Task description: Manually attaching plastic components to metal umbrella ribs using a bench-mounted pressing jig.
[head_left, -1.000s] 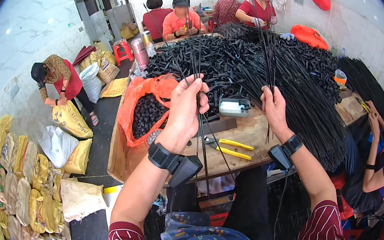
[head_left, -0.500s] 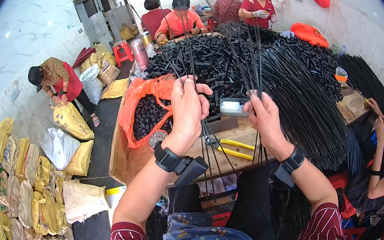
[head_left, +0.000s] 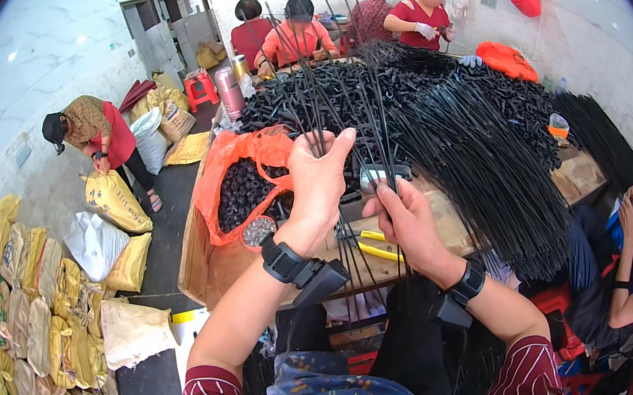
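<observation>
Several thin black rods stand in my left hand [head_left: 316, 185], its fingers closed round them and its thumb pointing up. Close by on the right, my right hand [head_left: 415, 225] pinches more of these long rods [head_left: 379, 114] between thumb and fingers. Both bunches slant upward over the table and hang down past its front edge. Under my right hand lie pliers with yellow handles [head_left: 380, 251], partly covered. A small pale clear-topped box [head_left: 371, 179] is just behind that hand. To the left sits an orange plastic bag [head_left: 215, 176] full of short black parts, beside a tub of small metal pieces [head_left: 257, 232].
A heap of short black parts [head_left: 289, 102] covers the far table. A big bundle of black rods [head_left: 487, 180] fills its right side. Co-workers sit or stand behind and at the right. On the left, a person [head_left: 105, 134] handles a yellow sack; stacked sacks [head_left: 39, 297] lie nearer.
My right hand has moved left and down with its rods, closer to my left hand. My left hand has shifted slightly and its thumb now points up. Both hands keep their rods.
</observation>
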`<state>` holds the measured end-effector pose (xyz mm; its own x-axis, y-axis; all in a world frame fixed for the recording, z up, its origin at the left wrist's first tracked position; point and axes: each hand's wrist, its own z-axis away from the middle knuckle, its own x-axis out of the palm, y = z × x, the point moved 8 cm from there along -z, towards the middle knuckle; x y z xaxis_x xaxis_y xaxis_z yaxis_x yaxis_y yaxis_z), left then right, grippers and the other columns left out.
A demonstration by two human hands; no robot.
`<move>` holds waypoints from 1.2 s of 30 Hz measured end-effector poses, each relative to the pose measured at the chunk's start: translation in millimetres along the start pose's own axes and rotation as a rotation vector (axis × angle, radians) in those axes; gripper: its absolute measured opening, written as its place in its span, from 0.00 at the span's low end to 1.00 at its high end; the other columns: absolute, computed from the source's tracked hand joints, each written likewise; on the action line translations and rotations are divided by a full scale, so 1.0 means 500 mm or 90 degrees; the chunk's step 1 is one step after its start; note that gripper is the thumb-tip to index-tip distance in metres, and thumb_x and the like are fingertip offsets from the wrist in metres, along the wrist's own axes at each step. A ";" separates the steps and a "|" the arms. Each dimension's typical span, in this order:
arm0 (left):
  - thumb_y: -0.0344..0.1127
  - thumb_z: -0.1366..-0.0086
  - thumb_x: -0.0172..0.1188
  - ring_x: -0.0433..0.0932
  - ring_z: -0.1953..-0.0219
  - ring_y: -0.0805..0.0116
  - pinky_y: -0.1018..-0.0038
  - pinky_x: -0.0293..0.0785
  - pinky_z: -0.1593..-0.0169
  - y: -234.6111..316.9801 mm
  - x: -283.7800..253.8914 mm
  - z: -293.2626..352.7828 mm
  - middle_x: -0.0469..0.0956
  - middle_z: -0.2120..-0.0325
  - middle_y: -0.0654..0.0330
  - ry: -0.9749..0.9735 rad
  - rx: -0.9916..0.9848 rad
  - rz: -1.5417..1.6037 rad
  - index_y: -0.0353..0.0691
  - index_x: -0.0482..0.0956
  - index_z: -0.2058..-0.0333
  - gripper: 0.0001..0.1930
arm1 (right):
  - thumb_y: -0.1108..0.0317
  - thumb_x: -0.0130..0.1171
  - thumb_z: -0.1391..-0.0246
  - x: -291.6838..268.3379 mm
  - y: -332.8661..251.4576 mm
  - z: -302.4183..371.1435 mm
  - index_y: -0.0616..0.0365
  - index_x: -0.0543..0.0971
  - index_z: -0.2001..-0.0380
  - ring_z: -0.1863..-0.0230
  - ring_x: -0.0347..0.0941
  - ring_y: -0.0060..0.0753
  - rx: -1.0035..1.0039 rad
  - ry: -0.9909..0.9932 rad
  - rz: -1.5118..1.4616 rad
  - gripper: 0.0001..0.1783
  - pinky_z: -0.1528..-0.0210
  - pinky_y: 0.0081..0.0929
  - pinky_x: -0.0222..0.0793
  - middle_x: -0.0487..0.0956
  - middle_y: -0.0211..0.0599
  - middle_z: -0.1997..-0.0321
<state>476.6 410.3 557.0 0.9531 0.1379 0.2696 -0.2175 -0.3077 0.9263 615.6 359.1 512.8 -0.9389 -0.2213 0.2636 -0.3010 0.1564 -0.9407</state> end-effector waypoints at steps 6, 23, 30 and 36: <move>0.34 0.42 0.66 0.67 0.73 0.82 0.85 0.62 0.73 -0.004 0.005 0.010 0.72 0.70 0.66 -0.035 -0.066 0.096 0.36 0.70 0.63 0.14 | 0.63 0.45 0.34 0.013 -0.004 0.011 0.56 0.72 0.62 0.85 0.57 0.09 0.024 -0.017 -0.003 0.09 0.85 0.11 0.49 0.77 0.31 0.73; 0.27 0.46 0.68 0.69 0.73 0.80 0.82 0.67 0.69 0.005 0.012 0.015 0.72 0.74 0.67 -0.024 -0.025 0.025 0.38 0.70 0.69 0.12 | 0.61 0.44 0.33 0.005 0.003 0.009 0.60 0.73 0.57 0.82 0.64 0.11 0.006 -0.028 0.044 0.14 0.83 0.11 0.57 0.78 0.30 0.71; 0.29 0.46 0.68 0.70 0.73 0.79 0.81 0.68 0.69 0.002 0.009 0.010 0.73 0.74 0.65 -0.023 -0.011 0.005 0.37 0.71 0.69 0.13 | 0.65 0.51 0.37 -0.008 -0.021 0.001 0.62 0.77 0.67 0.78 0.69 0.11 -0.060 0.032 0.151 0.11 0.77 0.13 0.63 0.77 0.25 0.76; 0.29 0.47 0.68 0.70 0.73 0.79 0.81 0.68 0.70 0.003 0.003 0.007 0.74 0.74 0.65 -0.002 -0.014 -0.033 0.36 0.73 0.69 0.11 | 0.67 0.54 0.39 -0.011 -0.029 0.006 0.62 0.78 0.64 0.76 0.67 0.09 -0.119 0.031 0.193 0.09 0.77 0.13 0.62 0.75 0.22 0.76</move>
<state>478.7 406.8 557.9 0.9639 0.1494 0.2206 -0.1729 -0.2788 0.9446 625.7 355.4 524.1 -0.9957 -0.0923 -0.0076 -0.0285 0.3827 -0.9234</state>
